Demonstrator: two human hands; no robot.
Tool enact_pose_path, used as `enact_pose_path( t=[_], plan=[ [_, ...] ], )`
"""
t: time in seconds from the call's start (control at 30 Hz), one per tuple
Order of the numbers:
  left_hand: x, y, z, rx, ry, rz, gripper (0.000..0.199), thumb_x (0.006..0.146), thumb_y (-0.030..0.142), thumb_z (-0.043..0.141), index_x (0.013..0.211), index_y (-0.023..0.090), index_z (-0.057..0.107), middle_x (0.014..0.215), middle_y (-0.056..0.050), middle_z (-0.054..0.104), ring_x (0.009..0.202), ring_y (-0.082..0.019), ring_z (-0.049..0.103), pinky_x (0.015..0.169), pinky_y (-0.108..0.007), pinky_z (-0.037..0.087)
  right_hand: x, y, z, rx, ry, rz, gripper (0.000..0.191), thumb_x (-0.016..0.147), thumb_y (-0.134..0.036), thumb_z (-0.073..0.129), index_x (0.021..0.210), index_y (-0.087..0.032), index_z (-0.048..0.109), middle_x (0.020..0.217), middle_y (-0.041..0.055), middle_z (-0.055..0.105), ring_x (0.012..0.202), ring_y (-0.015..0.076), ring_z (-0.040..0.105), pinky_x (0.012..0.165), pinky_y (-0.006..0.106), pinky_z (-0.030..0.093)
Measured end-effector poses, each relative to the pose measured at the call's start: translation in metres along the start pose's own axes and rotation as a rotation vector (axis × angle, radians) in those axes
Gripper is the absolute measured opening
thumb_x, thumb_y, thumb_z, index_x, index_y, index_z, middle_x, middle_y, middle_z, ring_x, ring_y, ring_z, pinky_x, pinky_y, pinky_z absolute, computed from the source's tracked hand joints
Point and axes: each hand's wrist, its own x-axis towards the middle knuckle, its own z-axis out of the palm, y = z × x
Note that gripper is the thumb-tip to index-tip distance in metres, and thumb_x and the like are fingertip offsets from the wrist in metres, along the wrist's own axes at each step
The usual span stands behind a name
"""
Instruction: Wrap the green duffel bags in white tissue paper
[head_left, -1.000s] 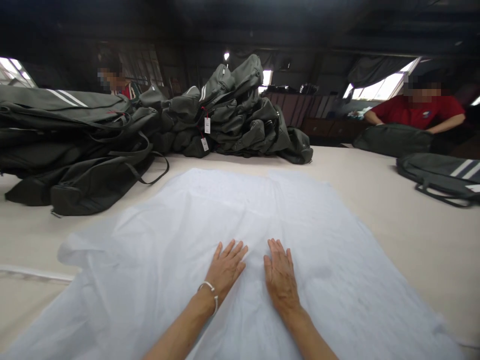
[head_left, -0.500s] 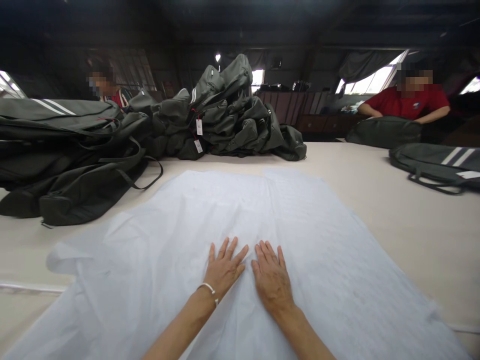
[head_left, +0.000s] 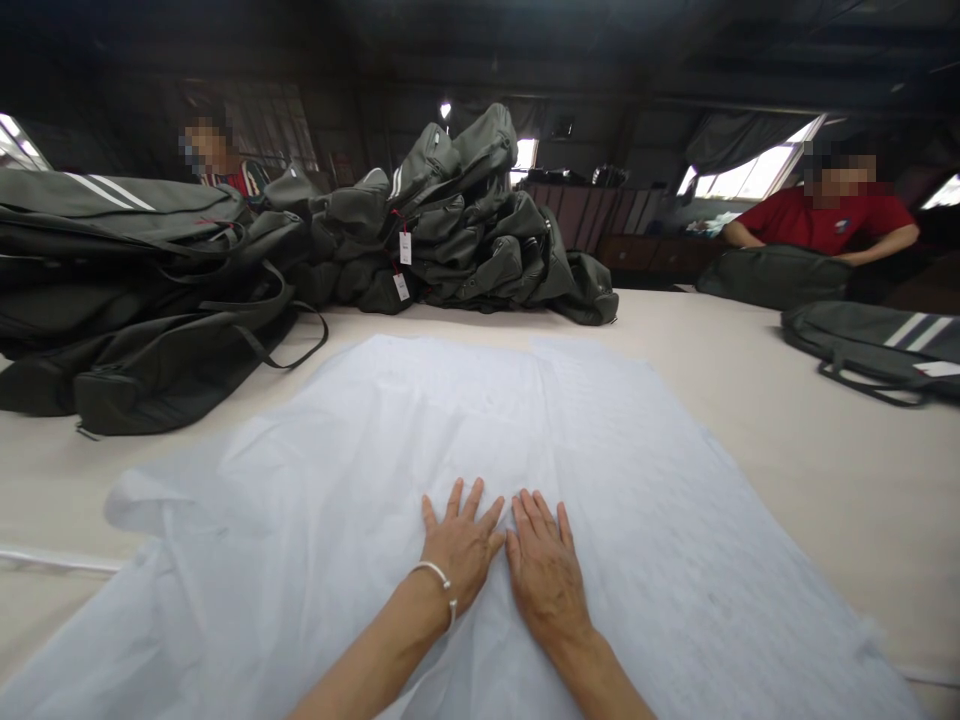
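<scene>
A wide sheet of thin white material (head_left: 645, 520) lies spread over the pale table, creased on its left side and folded over at its left edge. My left hand (head_left: 461, 550), with a silver bracelet at the wrist, rests palm down on the sheet with its fingers spread. Close beside it, my right hand (head_left: 546, 570) lies flat on the same sheet, fingers stretched out. The two hands nearly touch, and neither holds anything.
Dark green bags (head_left: 172, 360) are stacked at the left, and a tall heap of bags (head_left: 480, 230) with white tags stands at the back. Another bag (head_left: 877, 345) lies at the right. Beyond it, a person in red (head_left: 832, 225) handles a bag. A second person is behind the left stack.
My left hand has shifted slightly right, closer to my right hand. The view has tilted a little. Both hands stay flat on the sheet.
</scene>
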Motion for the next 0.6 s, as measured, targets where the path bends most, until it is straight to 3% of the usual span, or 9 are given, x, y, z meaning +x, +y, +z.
enact_pose_path(
  t=[0.33, 0.6],
  plan=[
    [-0.003, 0.001, 0.01, -0.034, 0.032, 0.026, 0.045, 0.098, 0.051, 0.029, 0.143, 0.046, 0.029, 0.157, 0.0, 0.02, 0.144, -0.036, 0.014, 0.099, -0.082, 0.013, -0.001, 0.0, 0.002, 0.038, 0.05, -0.008, 0.042, 0.094, -0.018, 0.034, 0.13, -0.009, 0.054, 0.14, 0.0117, 0.051, 0.136, 0.0251, 0.037, 0.116, 0.049, 0.024],
    [0.003, 0.009, 0.006, -0.035, -0.01, 0.014, 0.046, 0.098, 0.049, 0.031, 0.143, 0.048, 0.029, 0.157, 0.001, 0.021, 0.144, -0.037, 0.013, 0.098, -0.083, 0.012, -0.003, 0.005, 0.012, 0.094, 0.122, -0.028, 0.041, 0.093, -0.015, 0.033, 0.127, -0.008, 0.055, 0.138, 0.0141, 0.053, 0.135, 0.0242, 0.039, 0.116, 0.047, 0.028]
  ],
)
